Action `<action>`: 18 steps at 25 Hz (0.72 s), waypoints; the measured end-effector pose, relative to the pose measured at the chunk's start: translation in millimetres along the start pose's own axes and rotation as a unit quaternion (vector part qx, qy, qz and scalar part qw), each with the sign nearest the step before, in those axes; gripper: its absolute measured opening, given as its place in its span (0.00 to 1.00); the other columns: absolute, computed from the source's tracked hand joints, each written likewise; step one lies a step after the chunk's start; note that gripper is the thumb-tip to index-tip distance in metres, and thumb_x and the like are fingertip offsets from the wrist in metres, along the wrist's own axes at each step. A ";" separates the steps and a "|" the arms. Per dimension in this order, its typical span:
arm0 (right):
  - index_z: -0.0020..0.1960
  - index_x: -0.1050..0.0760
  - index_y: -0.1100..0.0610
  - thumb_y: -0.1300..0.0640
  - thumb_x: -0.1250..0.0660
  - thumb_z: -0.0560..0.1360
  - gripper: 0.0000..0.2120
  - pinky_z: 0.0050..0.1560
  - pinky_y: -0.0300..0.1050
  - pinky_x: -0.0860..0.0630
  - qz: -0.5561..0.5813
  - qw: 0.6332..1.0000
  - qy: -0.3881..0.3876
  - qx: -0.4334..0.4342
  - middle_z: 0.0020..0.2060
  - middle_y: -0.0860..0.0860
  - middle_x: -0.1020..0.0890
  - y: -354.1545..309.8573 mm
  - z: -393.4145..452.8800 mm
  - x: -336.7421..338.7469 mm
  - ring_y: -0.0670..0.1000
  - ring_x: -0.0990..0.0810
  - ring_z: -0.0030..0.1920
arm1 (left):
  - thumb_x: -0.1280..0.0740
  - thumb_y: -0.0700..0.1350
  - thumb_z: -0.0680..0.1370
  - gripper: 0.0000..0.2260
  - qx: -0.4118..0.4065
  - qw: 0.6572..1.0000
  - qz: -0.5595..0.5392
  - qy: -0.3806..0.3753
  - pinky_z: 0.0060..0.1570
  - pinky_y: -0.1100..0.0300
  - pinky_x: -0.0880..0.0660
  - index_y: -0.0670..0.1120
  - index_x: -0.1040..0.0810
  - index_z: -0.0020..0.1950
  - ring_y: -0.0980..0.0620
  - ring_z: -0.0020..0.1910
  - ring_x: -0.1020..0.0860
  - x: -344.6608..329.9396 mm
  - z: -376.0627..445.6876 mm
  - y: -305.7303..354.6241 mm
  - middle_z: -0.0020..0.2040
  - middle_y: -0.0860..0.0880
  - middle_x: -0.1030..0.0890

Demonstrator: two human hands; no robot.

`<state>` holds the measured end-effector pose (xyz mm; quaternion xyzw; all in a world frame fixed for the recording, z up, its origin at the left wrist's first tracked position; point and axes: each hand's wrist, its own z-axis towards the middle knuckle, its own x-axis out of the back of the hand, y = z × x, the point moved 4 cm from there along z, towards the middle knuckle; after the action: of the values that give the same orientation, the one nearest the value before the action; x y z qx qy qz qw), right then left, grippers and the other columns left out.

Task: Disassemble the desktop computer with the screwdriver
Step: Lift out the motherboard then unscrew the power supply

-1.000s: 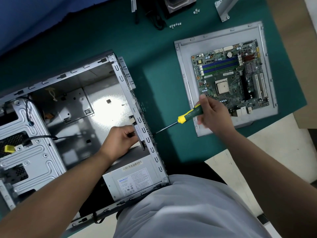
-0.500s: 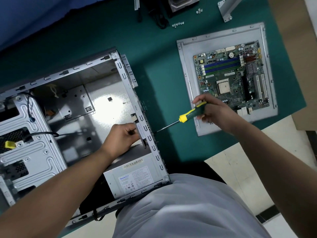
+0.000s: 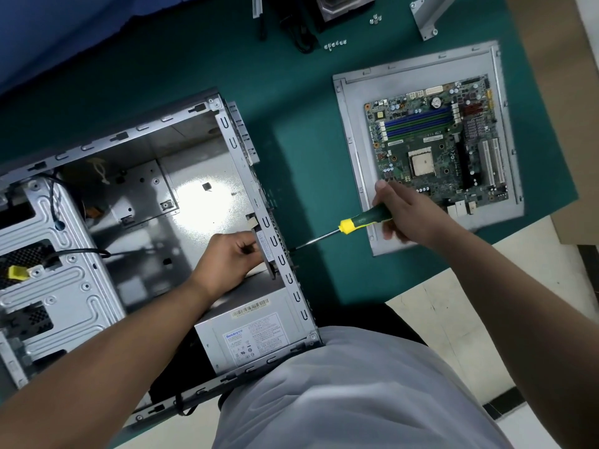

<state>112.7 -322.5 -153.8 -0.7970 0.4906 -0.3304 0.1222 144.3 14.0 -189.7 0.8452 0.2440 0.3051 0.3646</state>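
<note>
The open grey computer case (image 3: 107,202) lies on its side on the green mat, with the power supply (image 3: 256,338) in its near right corner. My left hand (image 3: 227,260) is inside the case and grips a small flat part against the rear wall (image 3: 275,241). My right hand (image 3: 402,215) holds the green-and-yellow screwdriver (image 3: 353,223) outside the case. Its tip touches the outer face of the rear wall near my left hand. The motherboard (image 3: 434,147) lies on a grey side panel (image 3: 353,124) to the right.
Loose screws (image 3: 335,45) lie in a row at the back of the mat, with black cables (image 3: 301,34) and a metal bracket (image 3: 428,17) nearby. The drive cage (image 3: 55,286) with a yellow clip (image 3: 16,273) fills the case's left end. The mat's near edge (image 3: 405,286) runs below my right arm.
My right hand has turned on the screwdriver handle, fingers shifting round it, while the tip stays at the rear wall. My left hand has stayed in place.
</note>
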 end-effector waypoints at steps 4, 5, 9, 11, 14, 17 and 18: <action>0.49 0.24 0.54 0.64 0.38 0.82 0.08 0.38 0.44 0.31 0.200 0.980 -0.016 0.009 0.37 0.52 0.22 3.0 0.7 -0.2 0.48 0.28 0.32 | 0.27 0.33 0.76 0.07 -0.003 1.000 0.006 0.000 0.49 0.43 0.21 0.42 0.16 0.39 0.39 0.42 0.17 -0.2 1.0 0.0 0.37 0.45 0.15; 0.50 0.23 0.54 0.69 0.38 0.79 0.11 0.40 0.43 0.30 0.296 0.954 -0.051 -0.011 0.42 0.54 0.20 1.1 -0.4 -1.9 0.49 0.27 0.34 | 0.27 0.33 0.76 0.07 -0.004 1.000 0.007 -0.002 0.49 0.43 0.21 0.42 0.16 0.39 0.38 0.42 0.17 -0.4 1.0 0.3 0.37 0.45 0.15; 0.52 0.25 0.55 0.39 0.38 0.80 0.19 0.33 0.44 0.25 0.146 0.986 -0.050 -0.062 0.38 0.56 0.15 3.5 -3.6 -3.7 0.52 0.22 0.31 | 0.28 0.33 0.76 0.07 0.004 1.000 -0.001 -0.001 0.49 0.43 0.21 0.42 0.16 0.40 0.38 0.42 0.17 -0.2 0.5 -0.5 0.37 0.44 0.15; 0.48 0.26 0.52 0.35 0.42 0.81 0.21 0.35 0.45 0.28 0.005 1.000 0.001 -0.019 0.31 0.51 0.19 0.9 -3.3 0.0 0.50 0.25 0.29 | 0.28 0.32 0.76 0.08 0.006 1.000 -0.004 -0.002 0.49 0.43 0.21 0.42 0.15 0.40 0.38 0.42 0.17 -0.4 0.0 1.0 0.37 0.45 0.15; 0.48 0.26 0.55 0.59 0.36 0.76 0.02 0.41 0.49 0.31 0.255 0.966 -0.045 -0.018 0.38 0.55 0.24 0.8 -3.3 -3.1 0.53 0.26 0.35 | 0.28 0.32 0.75 0.09 0.003 1.000 -0.006 -0.002 0.50 0.44 0.21 0.44 0.15 0.39 0.40 0.42 0.16 -0.1 0.0 2.0 0.37 0.47 0.15; 0.52 0.27 0.57 0.44 0.36 0.77 0.16 0.36 0.47 0.27 0.213 0.974 -0.049 -0.054 0.38 0.57 0.17 4.9 -0.7 -4.6 0.54 0.22 0.33 | 0.28 0.32 0.75 0.09 0.003 1.000 0.000 -0.001 0.50 0.44 0.21 0.44 0.15 0.39 0.40 0.42 0.16 0.2 -0.3 2.2 0.37 0.47 0.15; 0.50 0.27 0.55 0.36 0.38 0.77 0.21 0.34 0.46 0.28 0.114 0.992 -0.031 -0.039 0.34 0.55 0.17 4.3 -0.1 -4.6 0.53 0.23 0.31 | 0.28 0.32 0.75 0.09 0.003 1.000 0.003 -0.001 0.49 0.44 0.21 0.43 0.15 0.39 0.40 0.42 0.16 0.3 0.2 1.5 0.37 0.46 0.15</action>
<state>108.2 -320.6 -157.8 -0.7498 0.5870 -0.2697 0.1434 144.9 13.2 -188.5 0.8472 0.2419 0.3049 0.3615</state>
